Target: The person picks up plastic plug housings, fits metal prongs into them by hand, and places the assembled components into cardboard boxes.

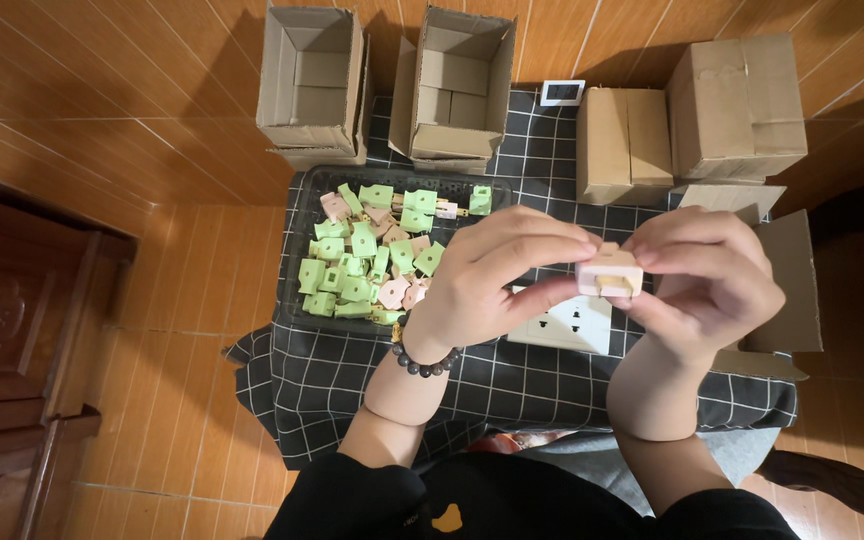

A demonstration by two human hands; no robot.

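Note:
Both hands hold one small pale pink plug adapter (609, 274) with brass prongs, raised above the table. My left hand (497, 275), with a dark bead bracelet on the wrist, pinches its left side. My right hand (707, 280) grips its right side with fingers curled over the top. Directly below lies a white wall socket plate (569, 326). A black tray (297, 300) to the left holds several green and pink plug adapters (362, 265).
A black checked cloth (352, 380) covers the low table. Two open cardboard boxes (314, 80) (460, 85) stand at the back, closed boxes (737, 105) at back right, and an open box (792, 290) at right. A small white device (562, 92) sits behind. Tiled floor lies left.

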